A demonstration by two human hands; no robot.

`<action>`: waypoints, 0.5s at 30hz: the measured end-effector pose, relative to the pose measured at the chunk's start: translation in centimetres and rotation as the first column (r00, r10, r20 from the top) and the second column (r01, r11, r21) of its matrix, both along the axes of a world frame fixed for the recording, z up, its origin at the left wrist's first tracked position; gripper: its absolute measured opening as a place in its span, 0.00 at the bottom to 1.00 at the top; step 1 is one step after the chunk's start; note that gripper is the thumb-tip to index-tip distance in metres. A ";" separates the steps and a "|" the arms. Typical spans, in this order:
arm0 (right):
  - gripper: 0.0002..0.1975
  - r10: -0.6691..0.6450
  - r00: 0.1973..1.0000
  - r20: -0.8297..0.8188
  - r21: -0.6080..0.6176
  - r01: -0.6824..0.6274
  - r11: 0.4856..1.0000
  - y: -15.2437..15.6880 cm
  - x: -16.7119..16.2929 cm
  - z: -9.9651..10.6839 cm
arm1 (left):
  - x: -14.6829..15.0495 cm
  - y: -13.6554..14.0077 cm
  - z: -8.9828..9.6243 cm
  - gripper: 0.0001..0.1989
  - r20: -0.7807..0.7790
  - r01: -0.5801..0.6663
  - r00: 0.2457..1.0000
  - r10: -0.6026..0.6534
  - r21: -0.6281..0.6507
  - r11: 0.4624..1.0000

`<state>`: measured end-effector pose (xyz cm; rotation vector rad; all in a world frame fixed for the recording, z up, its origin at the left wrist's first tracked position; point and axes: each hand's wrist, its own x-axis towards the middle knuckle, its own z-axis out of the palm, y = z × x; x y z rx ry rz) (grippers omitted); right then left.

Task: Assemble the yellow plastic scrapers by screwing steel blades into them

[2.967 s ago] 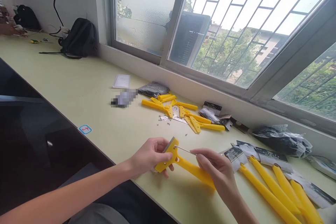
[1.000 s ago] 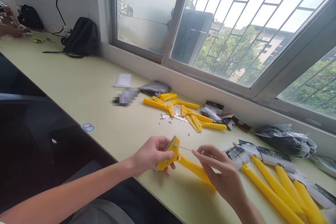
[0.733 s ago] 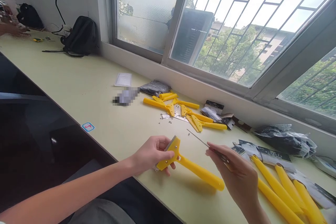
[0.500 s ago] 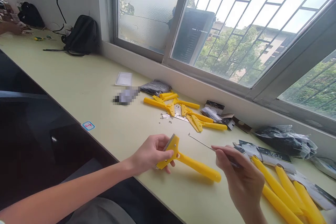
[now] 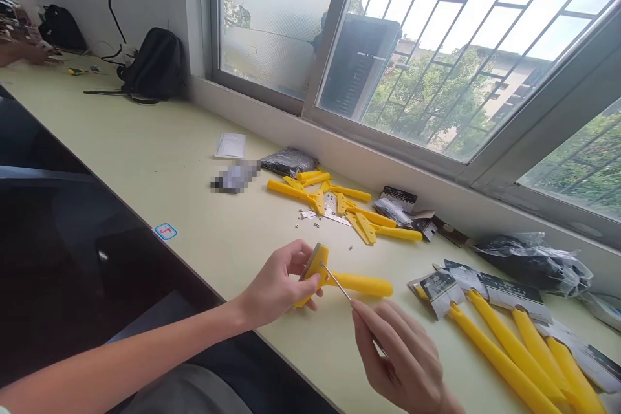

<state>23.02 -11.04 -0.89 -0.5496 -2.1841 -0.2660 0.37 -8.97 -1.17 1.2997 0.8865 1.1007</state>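
Observation:
My left hand grips the head of a yellow scraper, thumb on its face and fingers behind. A metal blade edge shows along the head, and the handle points right. My right hand is closed around a slim screwdriver, whose handle is mostly hidden in the fingers. The screwdriver's tip meets a small screw in the scraper head. On the table beyond my hands lies a loose screw.
Several yellow scraper parts, metal blades and scattered screws lie toward the window. Packaged yellow scrapers are at the right, beside a bagged black bundle. A black backpack stands far left. The table edge runs beneath my left forearm.
My right hand has moved left and down, bringing the screwdriver tip from above the table to the screw on the scraper. The scraper's handle has swung up slightly.

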 end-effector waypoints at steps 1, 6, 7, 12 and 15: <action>0.28 -0.005 1.000 0.008 0.009 0.005 1.000 0.0 0.0 0.0 | 0.0 0.0 0.0 0.10 -0.005 -0.003 1.000 0.003 0.007 1.000; 0.26 -0.017 0.998 0.063 0.051 0.014 0.999 0.1 0.0 0.0 | -0.1 -0.1 -0.1 0.09 -0.023 0.004 1.000 -0.003 0.040 0.999; 0.25 -0.014 0.998 0.069 0.046 0.011 0.999 0.0 0.1 0.0 | -0.1 -0.1 -0.1 0.09 -0.029 0.003 1.000 -0.002 0.041 0.999; 0.16 -0.042 0.999 0.011 -0.114 0.043 0.993 -0.2 -0.1 0.1 | 0.0 -0.1 -0.1 0.09 -0.062 -0.024 0.998 0.028 0.062 0.998; 0.11 -0.088 0.992 -0.089 -0.258 0.063 0.964 -0.5 -0.5 0.5 | 0.0 -0.2 -0.2 0.08 -0.085 -0.070 0.993 0.079 0.108 0.992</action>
